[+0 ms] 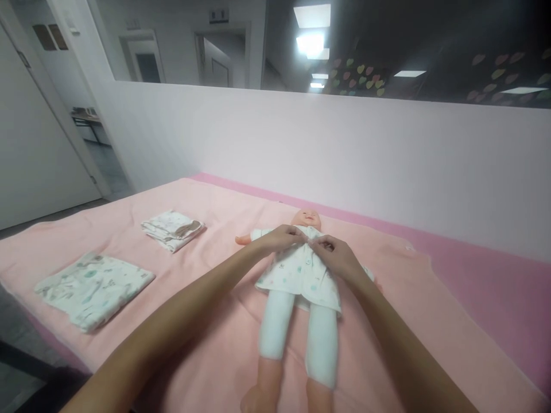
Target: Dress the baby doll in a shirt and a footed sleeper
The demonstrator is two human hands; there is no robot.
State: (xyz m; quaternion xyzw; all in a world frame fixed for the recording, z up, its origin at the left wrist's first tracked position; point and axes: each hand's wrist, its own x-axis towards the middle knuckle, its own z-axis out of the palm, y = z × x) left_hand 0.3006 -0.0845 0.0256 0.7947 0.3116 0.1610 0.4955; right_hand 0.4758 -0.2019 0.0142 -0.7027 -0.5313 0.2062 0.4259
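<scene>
A baby doll (309,218) lies on its back with its head toward the wall. It wears a white printed shirt (297,272) with a front opening and white leggings (276,324). At the upper chest my left hand (284,236) pinches one side of the shirt's front edge. Close beside it, my right hand (333,252) pinches the other side with bent fingers. The fingertips of both hands nearly meet at the opening; any fastener between them is too small to make out. One doll arm stretches out to the left, and the other is mostly hidden behind my right hand.
Folded printed cloths lie to the left: a larger one (94,289) nearer me and a smaller one (173,228) farther back. A pink blanket (206,321) covers the padded table. Behind stands a white wall (344,155) with a dark window (408,46) above; a door (38,132) is at left.
</scene>
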